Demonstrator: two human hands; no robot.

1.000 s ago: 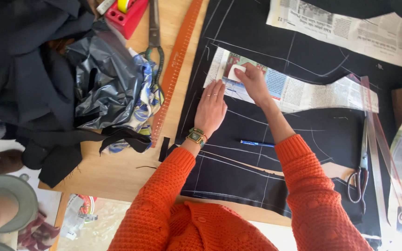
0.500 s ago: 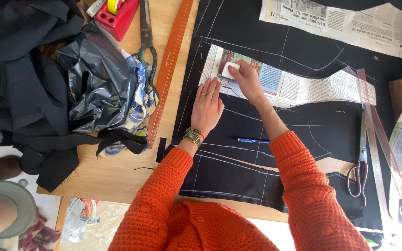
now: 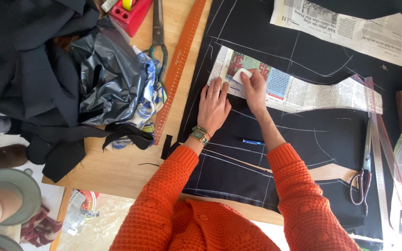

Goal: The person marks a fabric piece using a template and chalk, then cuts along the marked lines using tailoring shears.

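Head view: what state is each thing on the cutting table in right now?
Left hand: flat, palm down on the black fabric.
Right hand: pinching white chalk on the newspaper pattern.
Black fabric: spread flat, marked with chalk lines.
Newspaper pattern: lying flat on the fabric.
Green-handled scissors: closed, lying on the table.
Scissors at right: closed, on the fabric.
Orange ruler: flat beside the fabric edge.
Blue pen: lying on the fabric.

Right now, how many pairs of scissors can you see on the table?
2. One large pair of metal scissors lies at the top, left of the long orange ruler. A second pair lies at the right, on the black fabric. Others may be hidden under the cloth.
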